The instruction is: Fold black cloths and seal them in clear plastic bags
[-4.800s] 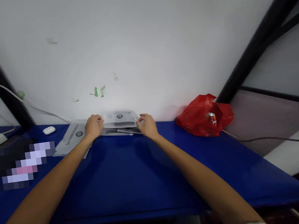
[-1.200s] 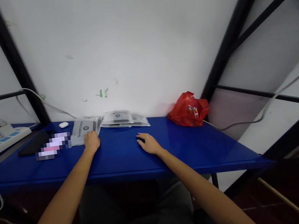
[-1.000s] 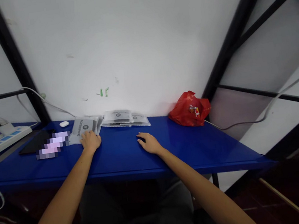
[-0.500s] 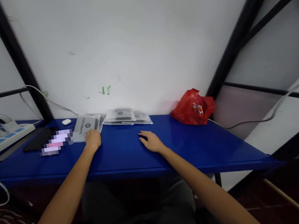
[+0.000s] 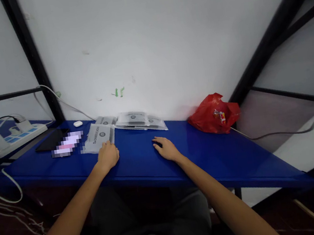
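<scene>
— Along the back edge of the blue table (image 5: 140, 162), how many packets are lying there?

— One grey printed pouch (image 5: 99, 137) is lying apart toward the left; the left hand (image 5: 108, 157) is resting at its near edge, fingertips touching it, fingers loosely curled, clamping nothing. A stack of similar pouches (image 5: 137, 120) is sitting against the wall; I cannot count them exactly.

— And the other hand?

— The right hand (image 5: 166, 149) is lying flat on the bare tabletop, fingers spread, holding nothing.

— Anything else?

— One red plastic bag (image 5: 213, 113) is sitting at the back right, one white earbud case (image 5: 77, 124) and one dark phone (image 5: 50, 139) at the left.
</scene>
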The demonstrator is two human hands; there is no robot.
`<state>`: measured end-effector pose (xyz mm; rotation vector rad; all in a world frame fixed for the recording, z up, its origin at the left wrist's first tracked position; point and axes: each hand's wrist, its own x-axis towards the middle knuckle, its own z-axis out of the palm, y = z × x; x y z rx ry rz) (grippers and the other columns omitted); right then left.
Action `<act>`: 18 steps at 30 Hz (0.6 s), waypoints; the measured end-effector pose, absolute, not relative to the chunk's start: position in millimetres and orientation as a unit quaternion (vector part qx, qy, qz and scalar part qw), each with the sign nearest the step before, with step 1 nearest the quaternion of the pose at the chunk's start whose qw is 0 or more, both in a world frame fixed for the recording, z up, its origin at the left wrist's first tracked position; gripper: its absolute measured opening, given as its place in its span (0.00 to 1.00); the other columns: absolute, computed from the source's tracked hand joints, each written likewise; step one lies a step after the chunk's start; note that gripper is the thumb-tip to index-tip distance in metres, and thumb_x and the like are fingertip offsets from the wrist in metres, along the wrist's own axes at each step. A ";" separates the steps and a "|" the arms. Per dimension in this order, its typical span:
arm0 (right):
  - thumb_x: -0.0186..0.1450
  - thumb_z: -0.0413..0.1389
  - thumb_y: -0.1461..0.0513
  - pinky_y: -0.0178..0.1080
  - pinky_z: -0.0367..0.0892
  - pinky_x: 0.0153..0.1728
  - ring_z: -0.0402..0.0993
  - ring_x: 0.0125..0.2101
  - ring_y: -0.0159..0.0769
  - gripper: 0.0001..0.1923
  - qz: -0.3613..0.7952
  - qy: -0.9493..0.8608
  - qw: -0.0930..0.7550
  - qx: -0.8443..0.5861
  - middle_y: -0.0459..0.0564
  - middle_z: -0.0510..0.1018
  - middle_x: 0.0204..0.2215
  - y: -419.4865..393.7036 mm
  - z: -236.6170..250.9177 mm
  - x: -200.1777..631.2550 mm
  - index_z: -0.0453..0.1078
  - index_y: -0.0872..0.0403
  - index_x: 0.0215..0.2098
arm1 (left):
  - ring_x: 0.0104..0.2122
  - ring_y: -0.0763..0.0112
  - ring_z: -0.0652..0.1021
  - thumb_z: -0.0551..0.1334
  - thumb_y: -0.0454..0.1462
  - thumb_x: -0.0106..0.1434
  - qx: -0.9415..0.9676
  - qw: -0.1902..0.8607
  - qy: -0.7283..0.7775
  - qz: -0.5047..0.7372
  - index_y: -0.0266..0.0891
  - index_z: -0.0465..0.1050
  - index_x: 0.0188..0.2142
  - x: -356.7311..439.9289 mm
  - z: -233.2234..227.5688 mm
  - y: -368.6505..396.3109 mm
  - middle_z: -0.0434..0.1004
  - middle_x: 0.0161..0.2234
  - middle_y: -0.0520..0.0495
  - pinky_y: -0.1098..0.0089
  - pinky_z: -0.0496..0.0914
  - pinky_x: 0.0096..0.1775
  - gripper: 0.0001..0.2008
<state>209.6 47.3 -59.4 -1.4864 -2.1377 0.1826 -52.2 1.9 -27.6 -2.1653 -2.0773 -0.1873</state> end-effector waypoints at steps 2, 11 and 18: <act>0.64 0.50 0.60 0.47 0.60 0.55 0.66 0.54 0.43 0.17 0.068 -0.791 0.267 -0.547 0.56 0.72 0.53 48.3 -60.5 210.1 0.71 0.55 0.49 | 0.47 0.53 0.70 0.48 0.38 0.65 -0.737 0.055 -0.670 -0.070 0.28 0.73 0.41 -50.9 -25.2 -6.8 0.71 0.44 0.32 0.62 0.68 0.43 0.19; 0.63 0.51 0.60 0.47 0.60 0.55 0.66 0.54 0.42 0.17 0.068 -0.788 0.275 -0.547 0.55 0.72 0.52 49.3 -62.3 211.1 0.71 0.54 0.49 | 0.56 0.44 0.61 0.47 0.46 0.65 -0.626 0.039 -0.756 -0.189 0.31 0.61 0.56 -70.4 -8.9 23.7 0.60 0.57 0.30 0.49 0.61 0.50 0.26; 0.64 0.51 0.60 0.47 0.59 0.55 0.66 0.54 0.43 0.17 0.070 -0.788 0.270 -0.549 0.56 0.72 0.53 49.2 -62.3 210.6 0.71 0.55 0.49 | 0.60 0.40 0.55 0.45 0.51 0.65 -0.670 -0.014 -0.733 -0.116 0.30 0.58 0.59 -71.0 -29.6 33.2 0.53 0.61 0.29 0.41 0.52 0.54 0.32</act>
